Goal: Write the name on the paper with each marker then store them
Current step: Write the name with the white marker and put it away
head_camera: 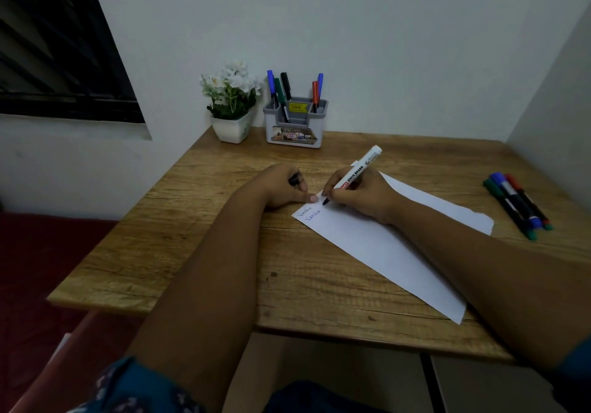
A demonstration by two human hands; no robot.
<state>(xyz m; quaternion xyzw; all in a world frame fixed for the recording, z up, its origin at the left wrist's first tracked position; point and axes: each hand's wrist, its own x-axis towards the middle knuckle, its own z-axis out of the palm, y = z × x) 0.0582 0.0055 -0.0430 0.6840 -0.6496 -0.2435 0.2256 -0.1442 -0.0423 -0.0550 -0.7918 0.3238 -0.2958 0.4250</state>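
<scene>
step now, i judge: third name with black marker, just above two names already on paper. keep tip light, strokes slow, letters small so later markers have room. my left hand curls round cap, one fingertip pressing paper corner at 9 o'clock of tip. my right hand pinches marker, tip on paper. holder at 12 o'clock, three markers at 3 o'clock.

Marker barrel: "WHITE BOARD" in black caps, red brand block below it, unreadable. Paper: "Varsha" handwritten x2, blue ink, near top-left corner. Holder: yellow price tag, digits too small; front sticker w/ "42" and "OP", rest illegible.
</scene>
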